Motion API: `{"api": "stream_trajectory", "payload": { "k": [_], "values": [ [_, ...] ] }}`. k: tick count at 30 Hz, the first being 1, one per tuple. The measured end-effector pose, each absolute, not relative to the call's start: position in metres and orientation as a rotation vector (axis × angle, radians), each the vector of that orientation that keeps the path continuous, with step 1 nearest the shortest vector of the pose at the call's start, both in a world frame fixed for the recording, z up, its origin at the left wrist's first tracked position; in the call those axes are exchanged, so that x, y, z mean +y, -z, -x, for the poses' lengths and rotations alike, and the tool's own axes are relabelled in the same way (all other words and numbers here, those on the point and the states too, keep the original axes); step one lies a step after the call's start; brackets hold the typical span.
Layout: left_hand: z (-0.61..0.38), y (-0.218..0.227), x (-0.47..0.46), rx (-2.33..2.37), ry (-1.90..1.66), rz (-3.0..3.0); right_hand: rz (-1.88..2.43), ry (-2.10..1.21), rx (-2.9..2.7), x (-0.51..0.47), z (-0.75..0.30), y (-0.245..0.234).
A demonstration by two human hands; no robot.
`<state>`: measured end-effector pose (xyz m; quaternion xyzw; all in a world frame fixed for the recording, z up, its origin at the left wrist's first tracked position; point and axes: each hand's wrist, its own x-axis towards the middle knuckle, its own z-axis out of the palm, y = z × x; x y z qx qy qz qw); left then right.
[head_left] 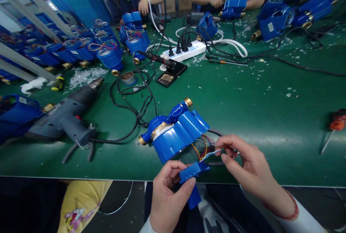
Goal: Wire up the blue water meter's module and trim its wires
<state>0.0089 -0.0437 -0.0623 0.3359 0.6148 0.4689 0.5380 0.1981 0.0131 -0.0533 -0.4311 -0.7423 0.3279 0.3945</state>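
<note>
A blue water meter (173,130) with brass end fittings lies tilted on the green bench mat (243,106), its ribbed blue housing facing me. Red, yellow and blue thin wires (205,150) run out from under the housing. My right hand (250,164) pinches these wires between thumb and fingers, close to the meter. My left hand (169,197) grips a small blue plastic part (193,173) near the bench's front edge. That part sits just below the meter, and my fingers hide some of it.
Behind the meter lie a grey heat gun (65,115), a soldering iron (159,58) on its stand (171,74), a power strip (183,51) and tangled black cables. Several blue meters (110,57) line the bench. Co-workers' hands (217,0) handle meters across it. A screwdriver (336,120) lies at right.
</note>
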Motion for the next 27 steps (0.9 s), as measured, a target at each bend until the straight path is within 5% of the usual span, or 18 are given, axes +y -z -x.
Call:
{"api": "stream_trajectory", "payload": {
  "k": [8,27],
  "values": [
    [-0.003,0.064,-0.043,1.426,-1.060,-1.007,0.980,-0.588,-2.154,0.015,-0.188,0.057],
    [-0.005,0.070,-0.045,1.462,-1.097,-0.984,1.092,-1.325,-1.447,0.013,-0.183,0.066]
  ]
}}
